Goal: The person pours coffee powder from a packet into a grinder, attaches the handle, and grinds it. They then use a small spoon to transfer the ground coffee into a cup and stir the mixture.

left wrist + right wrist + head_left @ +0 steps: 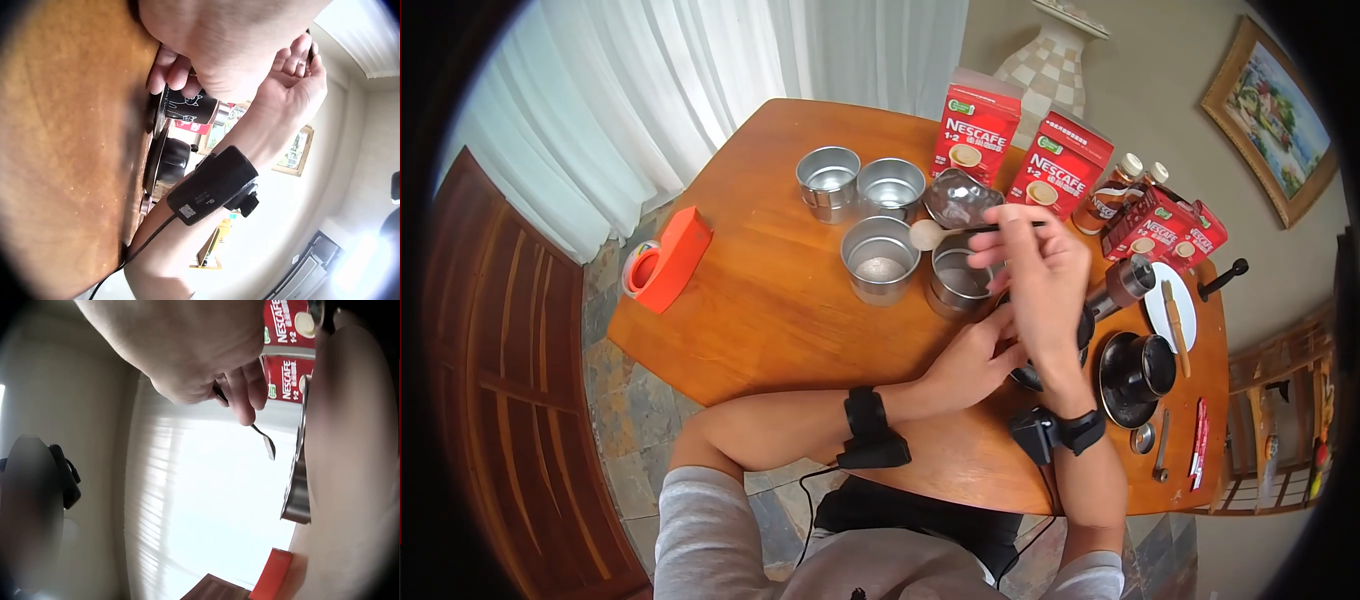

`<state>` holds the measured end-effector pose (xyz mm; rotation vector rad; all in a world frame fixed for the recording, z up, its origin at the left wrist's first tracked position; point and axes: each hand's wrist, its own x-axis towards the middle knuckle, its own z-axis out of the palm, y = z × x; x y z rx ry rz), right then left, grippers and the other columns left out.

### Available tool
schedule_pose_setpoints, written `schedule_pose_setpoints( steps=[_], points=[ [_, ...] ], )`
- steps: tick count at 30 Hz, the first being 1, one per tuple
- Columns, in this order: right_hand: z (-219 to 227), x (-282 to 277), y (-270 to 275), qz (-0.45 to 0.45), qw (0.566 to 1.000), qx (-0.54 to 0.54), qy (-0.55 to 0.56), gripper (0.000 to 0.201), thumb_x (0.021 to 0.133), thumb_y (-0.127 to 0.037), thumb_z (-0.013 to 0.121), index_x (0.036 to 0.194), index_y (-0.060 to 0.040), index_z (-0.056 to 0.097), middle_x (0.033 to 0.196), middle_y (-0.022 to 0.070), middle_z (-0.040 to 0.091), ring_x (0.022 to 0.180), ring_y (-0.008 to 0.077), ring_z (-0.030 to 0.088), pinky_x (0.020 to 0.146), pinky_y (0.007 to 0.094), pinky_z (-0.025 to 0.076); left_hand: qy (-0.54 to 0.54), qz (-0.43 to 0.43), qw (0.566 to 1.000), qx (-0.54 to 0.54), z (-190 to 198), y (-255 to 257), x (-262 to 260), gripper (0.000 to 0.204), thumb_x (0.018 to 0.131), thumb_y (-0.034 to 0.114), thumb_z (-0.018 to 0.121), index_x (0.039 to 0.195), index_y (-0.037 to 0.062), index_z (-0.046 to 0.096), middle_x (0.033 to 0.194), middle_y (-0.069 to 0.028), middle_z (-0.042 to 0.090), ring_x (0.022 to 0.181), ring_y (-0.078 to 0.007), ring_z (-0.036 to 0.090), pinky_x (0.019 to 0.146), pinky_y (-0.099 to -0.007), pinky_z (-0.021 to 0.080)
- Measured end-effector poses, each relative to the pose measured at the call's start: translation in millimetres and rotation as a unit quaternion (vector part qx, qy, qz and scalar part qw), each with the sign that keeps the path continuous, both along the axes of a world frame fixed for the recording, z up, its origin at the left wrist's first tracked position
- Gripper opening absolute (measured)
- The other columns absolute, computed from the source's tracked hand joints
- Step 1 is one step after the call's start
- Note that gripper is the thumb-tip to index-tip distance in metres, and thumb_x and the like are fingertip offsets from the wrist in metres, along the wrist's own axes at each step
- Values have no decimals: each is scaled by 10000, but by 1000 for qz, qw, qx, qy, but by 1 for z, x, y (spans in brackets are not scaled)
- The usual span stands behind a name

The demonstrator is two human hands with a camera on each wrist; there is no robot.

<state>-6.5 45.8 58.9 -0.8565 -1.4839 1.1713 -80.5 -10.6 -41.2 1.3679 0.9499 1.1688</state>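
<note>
In the head view my right hand (1045, 280) pinches the dark handle of a spoon (926, 236) whose bowl carries pale powder. The bowl hovers over several metal cups: one at the front (880, 262), one beside it (960, 280) partly under the hand, and two behind. A shiny, crinkled clear container (962, 197) sits just behind the spoon. My left hand (975, 365) is low at the table, crossing under the right wrist. Its fingers hang loosely curled beside a black cup with cat drawings (194, 107), which stands on a dark saucer.
Red Nescafe boxes (977, 125) and brown bottles (1108, 195) line the back right. At right are a grinder (1122, 287), a white plate (1168, 290) with a brush, another black cup (1157, 368) on a saucer, and a red sachet (1199, 445). An orange tape dispenser (675, 262) stands left.
</note>
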Motion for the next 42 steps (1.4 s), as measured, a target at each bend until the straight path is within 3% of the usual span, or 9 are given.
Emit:
schedule_pose_setpoints(
  steps=[4, 8, 13, 17, 23, 27, 32, 39, 42],
  points=[
    [-21, -21, 1, 47, 990, 40, -128, 268, 1074, -212, 606, 1065, 21, 737, 808, 98, 762, 711, 120, 732, 629, 278, 566, -4, 4, 997, 81, -13, 4, 1, 536, 1016, 90, 637, 1493, -12, 416, 1306, -141, 582, 1176, -211, 584, 1010, -374, 484],
    [-25, -27, -4, 22, 992, 63, -111, 257, 1071, -198, 610, 1062, 25, 738, 797, 100, 759, 693, 120, 726, 625, 274, 562, -54, 58, 989, 126, -15, 2, 13, 271, 983, 70, 590, 1235, -23, 551, 1156, -134, 627, 1107, -193, 587, 921, -393, 504],
    [-17, -21, -2, 7, 999, 16, -43, 258, 1074, -190, 607, 1077, 34, 733, 829, 84, 760, 701, 98, 710, 617, 268, 554, 13, -11, 999, 49, -10, 5, -1, 552, 1030, 105, 643, 1510, -21, 402, 1346, -120, 591, 1141, -162, 596, 939, -336, 524],
    [2, 8, 6, -1, 1000, 13, 12, 246, 1084, -208, 598, 1096, -3, 734, 862, 72, 757, 703, 77, 690, 571, 215, 495, -9, -8, 1000, -16, 5, -1, 2, 451, 1065, 125, 598, 1474, 28, 436, 982, -19, 656, 808, -68, 597, 644, -251, 508],
    [10, 42, 15, -26, 990, 44, -134, 252, 1065, -225, 626, 1065, -5, 749, 817, 67, 756, 698, 100, 699, 580, 255, 523, -13, -36, 999, -37, 3, -1, 0, 669, 1071, 115, 583, 1657, 73, 264, 956, 0, 613, 867, -56, 588, 670, -246, 519],
    [7, 40, 13, -13, 944, 170, -282, 213, 1011, -190, 660, 1069, 0, 738, 778, 210, 697, 703, 372, 714, 644, 420, 545, -32, -31, 998, -42, 2, 0, 1, 444, 1066, 103, 588, 1482, 59, 440, 992, -3, 626, 890, -72, 596, 681, -240, 525],
    [13, 40, 7, 8, 907, 265, -326, 187, 1011, -191, 660, 1032, -17, 725, 802, 203, 698, 743, 406, 697, 666, 456, 537, -77, -11, 997, -27, 4, -1, 5, 594, 1044, 67, 627, 1573, -7, 366, 808, 0, 525, 725, -84, 472, 636, -285, 421],
    [19, 47, 8, 14, 861, 308, -405, 171, 1001, -183, 653, 990, -17, 694, 844, 196, 700, 787, 425, 677, 687, 488, 525, -44, -31, 997, -61, 4, -1, 0, 351, 1067, 96, 593, 1394, 33, 483, 949, -5, 596, 850, -85, 568, 657, -255, 491],
    [17, 45, 6, 29, 912, 274, -306, 179, 1003, -189, 650, 989, -17, 698, 840, 195, 705, 791, 424, 680, 691, 494, 524, -42, -37, 996, -70, 4, 0, 0, 238, 1073, 99, 580, 1300, 38, 541, 1031, -6, 628, 923, -86, 607, 685, -242, 522]
  ],
)
